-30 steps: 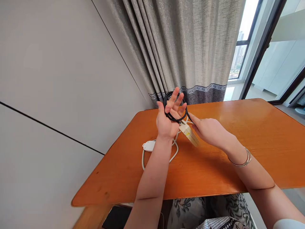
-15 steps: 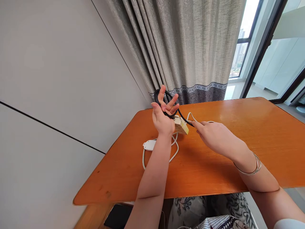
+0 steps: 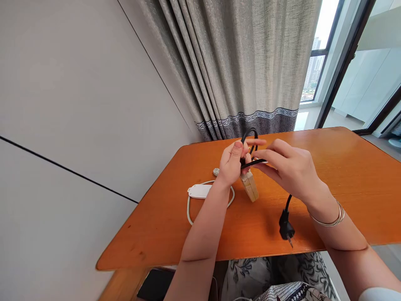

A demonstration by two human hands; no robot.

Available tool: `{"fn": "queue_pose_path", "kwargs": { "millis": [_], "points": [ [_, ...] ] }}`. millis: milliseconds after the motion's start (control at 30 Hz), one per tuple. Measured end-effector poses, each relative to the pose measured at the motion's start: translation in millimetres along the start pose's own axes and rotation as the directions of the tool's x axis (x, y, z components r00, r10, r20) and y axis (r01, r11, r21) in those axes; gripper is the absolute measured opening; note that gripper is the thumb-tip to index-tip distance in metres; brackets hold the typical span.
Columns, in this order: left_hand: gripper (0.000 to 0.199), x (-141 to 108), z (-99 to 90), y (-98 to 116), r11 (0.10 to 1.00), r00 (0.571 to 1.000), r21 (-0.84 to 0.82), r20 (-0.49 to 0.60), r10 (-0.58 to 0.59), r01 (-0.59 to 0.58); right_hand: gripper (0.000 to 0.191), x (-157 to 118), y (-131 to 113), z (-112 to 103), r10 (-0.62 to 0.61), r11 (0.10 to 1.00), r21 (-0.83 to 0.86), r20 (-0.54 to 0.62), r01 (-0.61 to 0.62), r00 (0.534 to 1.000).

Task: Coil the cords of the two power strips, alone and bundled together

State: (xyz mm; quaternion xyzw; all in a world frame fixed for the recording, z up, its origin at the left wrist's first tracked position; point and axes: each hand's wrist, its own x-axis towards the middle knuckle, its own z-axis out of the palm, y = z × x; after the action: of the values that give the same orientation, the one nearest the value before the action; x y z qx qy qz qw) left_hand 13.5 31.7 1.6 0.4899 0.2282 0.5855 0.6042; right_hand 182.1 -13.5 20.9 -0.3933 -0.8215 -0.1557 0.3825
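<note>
My left hand (image 3: 231, 163) is closed around a black power cable, whose loops (image 3: 250, 130) rise above the fingers. My right hand (image 3: 286, 167) pinches another stretch of the same cable close to my left fingers. From beneath my right hand the black plug (image 3: 286, 225) hangs, prongs down, over the table. A beige block-like adapter (image 3: 249, 187) shows just under my left hand; whether it hangs or rests on the table I cannot tell. Left of my forearm lies a flat white device (image 3: 199, 191) with a white cord (image 3: 188, 211).
The orange wooden table (image 3: 150, 234) has its left edge near a white wall panel (image 3: 69, 104). A small round whitish piece (image 3: 216, 172) lies behind my left wrist. Grey curtains (image 3: 250, 62) hang behind the table. A dark flat object (image 3: 156, 284) sits below its front edge.
My left hand has turned and moved right, its spread fingers now closed on the cable loops. My right hand has drawn closer to it, and the black plug has come into view.
</note>
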Motion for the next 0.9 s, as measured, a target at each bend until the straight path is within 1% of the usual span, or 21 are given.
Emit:
{"fn": "queue_pose_path", "kwargs": {
  "millis": [67,100,167,233,300,367,433,567,667,733,800,867,900],
  "points": [
    [0.058,-2.5,1.2,-0.3,0.996,0.991,0.073,0.120,-0.064,0.055,0.035,1.6,7.0,-0.6,0.058,0.998,0.024,-0.030,-0.058,0.998],
    [0.059,-3.3,1.6,-0.6,0.989,0.977,0.121,0.186,-0.107,0.085,0.035,2.5,11.1,-0.4,0.085,0.996,0.040,-0.037,-0.083,0.996],
    [0.062,-3.4,1.4,-1.4,0.966,0.930,0.206,0.299,-0.212,0.154,0.038,4.3,20.1,1.1,0.108,0.991,0.085,-0.028,-0.106,0.994],
    [0.063,-1.5,0.1,-2.2,0.947,0.883,0.226,0.363,-0.299,0.228,0.039,5.8,28.8,3.5,0.092,0.984,0.153,0.016,-0.093,0.996],
    [0.063,1.7,-1.8,-2.7,0.935,0.858,0.185,0.376,-0.350,0.301,0.037,7.0,35.9,5.9,0.062,0.970,0.231,0.076,-0.078,0.995],
    [0.062,4.8,-3.3,-2.8,0.921,0.846,0.145,0.363,-0.391,0.363,0.037,8.0,40.2,7.7,0.046,0.955,0.286,0.127,-0.081,0.991],
    [0.061,6.9,-4.1,-2.4,0.904,0.836,0.120,0.348,-0.425,0.410,0.037,8.8,41.8,8.5,0.046,0.947,0.306,0.163,-0.095,0.986],
    [0.060,8.0,-5.6,-0.8,0.886,0.813,0.094,0.363,-0.454,0.453,0.032,10.1,40.4,8.1,0.073,0.943,0.308,0.171,-0.124,0.983],
    [0.057,7.8,-7.5,1.0,0.882,0.793,0.099,0.399,-0.460,0.461,0.028,11.0,39.9,8.1,0.067,0.920,0.372,0.158,-0.122,0.985],
    [0.057,7.2,-7.4,1.7,0.884,0.778,0.103,0.436,-0.452,0.456,0.032,11.7,41.6,9.1,0.062,0.883,0.453,0.146,-0.122,0.987],
    [0.058,6.0,-5.2,1.3,0.892,0.767,0.097,0.476,-0.431,0.441,0.042,12.5,44.8,10.9,0.083,0.823,0.549,0.144,-0.149,0.986],
    [0.058,4.3,-1.4,-0.1,0.903,0.768,0.084,0.496,-0.405,0.421,0.048,13.3,48.7,13.2,0.116,0.743,0.642,0.153,-0.188,0.981],
    [0.059,3.4,0.6,-0.9,0.907,0.773,0.079,0.495,-0.396,0.414,0.047,13.6,50.7,14.2,0.129,0.703,0.681,0.160,-0.204,0.979]
  ]
}}
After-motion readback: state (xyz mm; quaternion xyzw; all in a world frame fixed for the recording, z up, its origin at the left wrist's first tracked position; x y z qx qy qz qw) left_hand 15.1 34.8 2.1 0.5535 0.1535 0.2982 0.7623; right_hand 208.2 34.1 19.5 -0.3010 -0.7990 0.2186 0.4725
